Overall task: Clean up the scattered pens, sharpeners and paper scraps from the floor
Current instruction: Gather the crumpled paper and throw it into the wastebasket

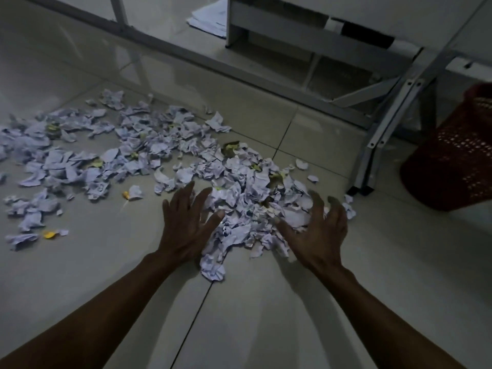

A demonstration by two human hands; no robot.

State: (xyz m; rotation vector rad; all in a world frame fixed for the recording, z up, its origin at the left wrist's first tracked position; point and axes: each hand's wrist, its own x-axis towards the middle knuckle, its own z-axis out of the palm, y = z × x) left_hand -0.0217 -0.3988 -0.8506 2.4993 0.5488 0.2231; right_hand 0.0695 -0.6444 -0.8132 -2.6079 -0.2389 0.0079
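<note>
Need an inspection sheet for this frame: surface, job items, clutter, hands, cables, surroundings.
Surface: pale tiled floor, dim light.
Job items: torn paper scraps spread wide across the floor, a denser pile between the hands; a few yellow bits mixed in. No pens or sharpeners seen.
Clutter: paper sheets under the desk at the back.
Hands: left hand and right hand open, fingers spread, flanking the pile, holding nothing.
Cables: nothing seen.
Surroundings: red mesh basket to the right; grey metal desk frame behind the scraps.
</note>
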